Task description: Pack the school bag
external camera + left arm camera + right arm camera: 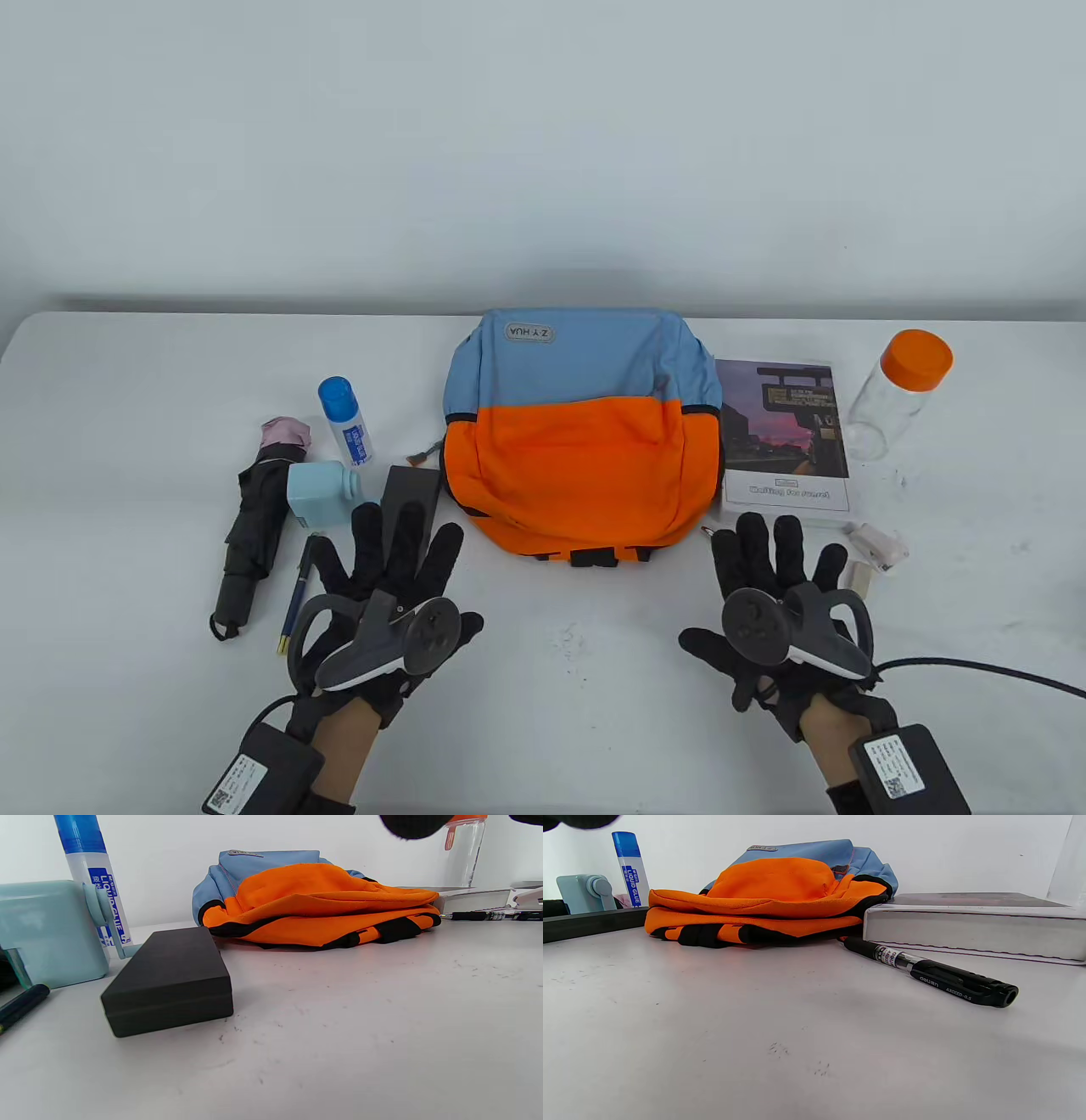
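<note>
An orange and blue backpack [577, 441] [314, 899] [772, 899] lies flat and closed in the middle of the table. My left hand [399, 569] is spread palm down in front of its left corner, fingertips over the near end of a black box [411, 492] [169, 980]. My right hand [776, 564] is spread palm down in front of the right corner, just short of a book [785, 441] [971, 925]. A black pen [933, 974] lies by the book, hidden under that hand in the table view. Neither hand holds anything.
Left of the bag are a folded umbrella [254, 518], a blue-capped glue bottle [344, 420], a pale blue sharpener [318, 492] and a dark pen [299, 594]. At the right are a clear jar with an orange lid [899, 390] and a white stapler [878, 543].
</note>
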Motion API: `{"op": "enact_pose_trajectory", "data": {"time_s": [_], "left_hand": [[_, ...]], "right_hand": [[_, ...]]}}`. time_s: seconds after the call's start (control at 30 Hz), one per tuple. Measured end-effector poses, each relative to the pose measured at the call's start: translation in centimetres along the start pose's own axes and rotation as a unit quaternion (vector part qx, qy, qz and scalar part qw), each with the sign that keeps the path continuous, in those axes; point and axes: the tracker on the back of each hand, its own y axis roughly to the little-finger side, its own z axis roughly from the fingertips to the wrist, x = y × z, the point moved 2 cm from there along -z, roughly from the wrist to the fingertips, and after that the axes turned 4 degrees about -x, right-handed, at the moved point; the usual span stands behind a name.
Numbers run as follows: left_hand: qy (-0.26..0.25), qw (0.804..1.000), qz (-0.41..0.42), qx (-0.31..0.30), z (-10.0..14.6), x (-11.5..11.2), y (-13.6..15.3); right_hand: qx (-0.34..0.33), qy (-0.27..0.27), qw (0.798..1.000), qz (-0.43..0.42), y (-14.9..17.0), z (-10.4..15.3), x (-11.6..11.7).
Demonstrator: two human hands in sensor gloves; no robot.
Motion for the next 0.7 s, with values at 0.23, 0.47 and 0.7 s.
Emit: {"op": "enact_pose_trajectory", "data": {"time_s": [0.23, 0.47, 0.7], "left_hand": [[0.005, 1.0, 0.002, -0.004, -0.02, -0.09, -0.09], [0.008, 1.0, 0.005, -0.009, -0.12, -0.19, -0.21], [0.0, 1.0, 0.005, -0.013, 0.05, 0.08, -0.39]], "right_hand": [[0.002, -0.005, 1.0, 0.0, -0.05, -0.01, 0.0], [0.005, -0.008, 1.0, -0.003, -0.02, -0.01, 0.02], [0.006, -0.011, 1.0, -0.004, -0.04, -0.05, 0.08]]}}
